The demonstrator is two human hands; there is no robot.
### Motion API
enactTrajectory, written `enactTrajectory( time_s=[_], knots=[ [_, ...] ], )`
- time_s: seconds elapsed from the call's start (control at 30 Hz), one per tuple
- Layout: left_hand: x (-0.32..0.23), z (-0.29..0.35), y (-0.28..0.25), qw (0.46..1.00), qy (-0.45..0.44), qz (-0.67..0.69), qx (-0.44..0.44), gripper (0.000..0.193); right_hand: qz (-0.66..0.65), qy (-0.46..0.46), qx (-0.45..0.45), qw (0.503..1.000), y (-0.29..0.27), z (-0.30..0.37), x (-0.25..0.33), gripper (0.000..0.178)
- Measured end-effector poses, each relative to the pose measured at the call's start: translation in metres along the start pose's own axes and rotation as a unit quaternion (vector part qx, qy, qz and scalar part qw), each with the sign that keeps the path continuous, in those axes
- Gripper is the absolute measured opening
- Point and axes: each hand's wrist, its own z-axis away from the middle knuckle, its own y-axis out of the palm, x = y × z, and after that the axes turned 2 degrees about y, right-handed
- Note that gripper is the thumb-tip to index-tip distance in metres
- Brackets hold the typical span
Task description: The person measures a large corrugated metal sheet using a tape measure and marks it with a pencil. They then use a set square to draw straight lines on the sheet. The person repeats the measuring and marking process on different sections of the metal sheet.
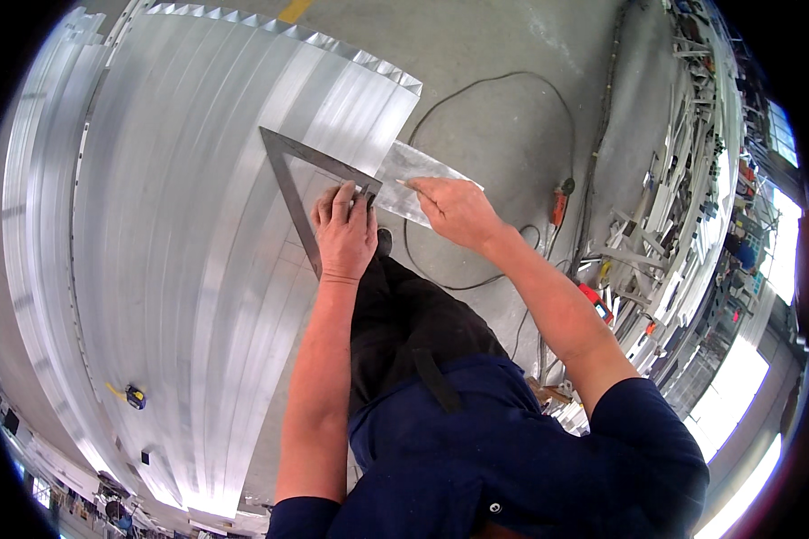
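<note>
- Pressing flat, the left hand [344, 235] holds down a dark metal triangle ruler [297, 180] on long shiny metal strips [180, 260].
- The right hand [457, 211] pinches a thin marker [404, 183], tip by the ruler.
- The ruler's long side runs up-left to down-right.
- A black cable [476, 99] and an orange tool [560, 205] lie on the floor nearby.

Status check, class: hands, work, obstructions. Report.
Left hand pressing triangular square flat. Right hand marking aluminium strip with a thin marker. Nothing blocking.
</note>
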Motion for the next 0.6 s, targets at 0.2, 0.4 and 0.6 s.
enactTrajectory(
  time_s=[0.2, 0.4, 0.6],
  knots=[
    [0.001, 0.0, -0.001, 1.0, -0.004, -0.004, 0.005, 0.029, -0.025, 0.007, 0.025, 0.999, 0.0, -0.017, 0.012, 0.029],
    [0.001, 0.0, 0.0, 1.0, -0.007, -0.006, -0.001, 0.028, -0.027, -0.007, 0.021, 0.999, 0.019, -0.049, 0.018, 0.03],
    [0.002, 0.0, 0.0, 1.0, -0.009, 0.005, 0.004, 0.03, -0.032, -0.04, 0.013, 0.999, 0.031, -0.079, 0.032, 0.029]
  ],
)
